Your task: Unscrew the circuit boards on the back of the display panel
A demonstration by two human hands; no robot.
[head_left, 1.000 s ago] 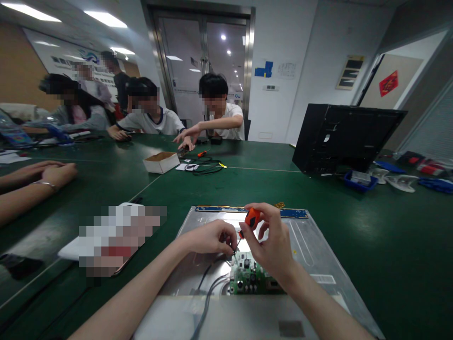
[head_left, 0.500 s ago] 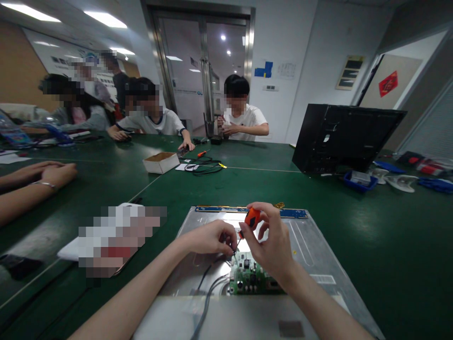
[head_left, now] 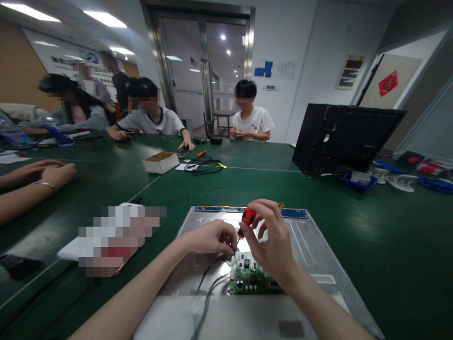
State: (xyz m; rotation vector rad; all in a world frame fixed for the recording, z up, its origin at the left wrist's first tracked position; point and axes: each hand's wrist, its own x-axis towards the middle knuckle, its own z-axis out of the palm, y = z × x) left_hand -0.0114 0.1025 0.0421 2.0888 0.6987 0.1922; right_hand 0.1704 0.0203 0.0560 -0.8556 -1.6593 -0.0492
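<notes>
Circuit board (head_left: 244, 277), green and crowded with parts, lies in front of you on the metal panel (head_left: 318, 259), whose near edge is cut off at the bottom of view. Grey cables (head_left: 208, 302) run from the board's left side toward you, and a thin dark wire (head_left: 205, 275) leads up toward your left hand (head_left: 212, 238). That hand has its fingertips drawn together at the board's upper left corner, as a second ago; what lies between them is hidden, so I cannot tell whether they grip anything. Your right hand (head_left: 274, 241) is clamped by its fingertips on the orange-and-black handle of the screwdriver (head_left: 249, 216), which has swung slightly left (only a little: the shaft still slants down to the same spot). Its tip is lost against your left fingertips, and your right hand covers part of the board. Across the green table (head_left: 269, 182), the white box (head_left: 161, 164) sits where it was. On the far side, the person in a white shirt (head_left: 254, 122), who was reaching over the table a second ago, now sits farther right, hands close together; anything in them is too small to make out.
</notes>
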